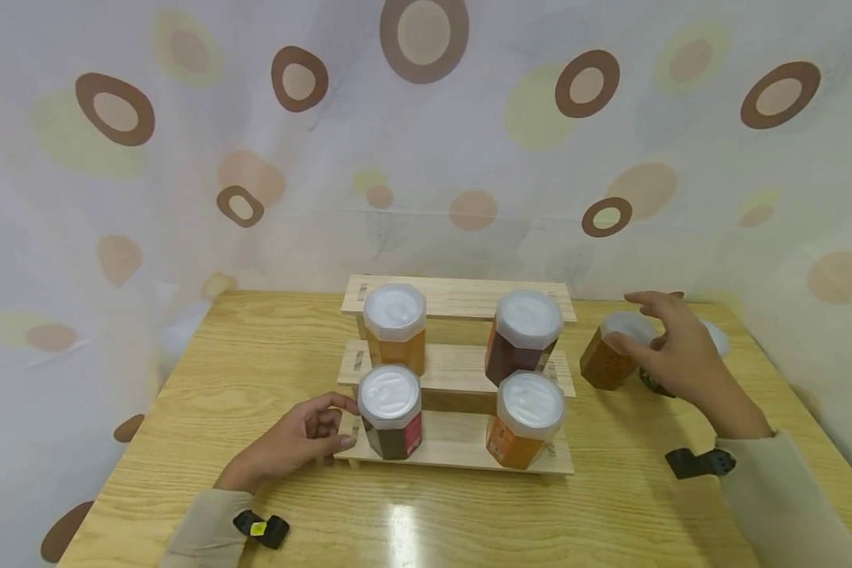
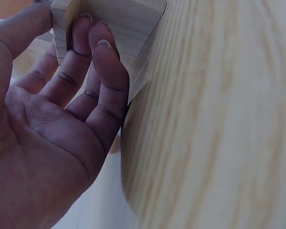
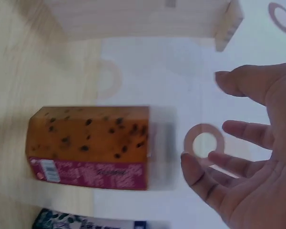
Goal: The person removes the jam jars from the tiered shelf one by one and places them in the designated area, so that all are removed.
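Observation:
On the left, my left hand [image 1: 294,442] holds the left end of the bottom step of a three-step wooden rack [image 1: 457,446], with the fingers curled at the wood [image 2: 117,28]. Just beside that hand stands a dark jar [image 1: 392,422] with a white lid. Over at the right, my right hand [image 1: 681,355] hovers with fingers spread by the lid of an amber jar [image 1: 610,359]. Dark specks and a maroon label show on this jar [image 3: 90,143] in the right wrist view, where a gap separates it from the fingers.
Another jar [image 1: 656,383] stands partly hidden behind the right hand. On the rack are a yellow-orange jar [image 1: 397,347], a dark red jar [image 1: 514,347] and an orange jar [image 1: 518,434]. A patterned cloth [image 1: 426,158] hangs behind the wooden table [image 1: 277,347].

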The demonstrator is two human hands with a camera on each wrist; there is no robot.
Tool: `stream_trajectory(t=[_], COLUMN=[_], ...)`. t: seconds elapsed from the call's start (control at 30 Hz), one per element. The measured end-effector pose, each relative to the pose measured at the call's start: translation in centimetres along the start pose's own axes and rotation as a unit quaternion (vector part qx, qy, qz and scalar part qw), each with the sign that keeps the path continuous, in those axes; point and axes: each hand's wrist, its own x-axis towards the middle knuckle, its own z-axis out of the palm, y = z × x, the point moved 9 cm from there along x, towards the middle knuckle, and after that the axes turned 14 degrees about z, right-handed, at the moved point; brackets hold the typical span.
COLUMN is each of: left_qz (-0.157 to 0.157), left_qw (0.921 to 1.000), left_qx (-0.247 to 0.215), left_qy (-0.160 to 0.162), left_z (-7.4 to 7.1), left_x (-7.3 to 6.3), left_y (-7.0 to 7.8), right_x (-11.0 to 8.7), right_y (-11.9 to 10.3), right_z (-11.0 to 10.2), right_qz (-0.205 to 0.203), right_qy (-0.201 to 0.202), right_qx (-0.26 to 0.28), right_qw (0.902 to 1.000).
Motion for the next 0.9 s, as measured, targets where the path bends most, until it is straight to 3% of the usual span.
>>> stream_trajectory(t=[0.5, 0.9], left_qz=[-0.008, -0.024], left_qw=[0.9999, 0.9997], left_qx=[0.008, 0.007], left_qy=[0.002, 0.006], left_z=[0.0, -0.1], left_x=[0.0, 0.0], left_y=[-0.2, -0.3], right_x=[-2.1, -2.9], right_y=[-7.3, -7.9], right_z=[-0.9, 0.4], right_qz=[-0.074, -0.048], right_qy=[0.034, 0.009], right_qx=[0.1, 0.172], right_qw=[0.9916, 0.9839])
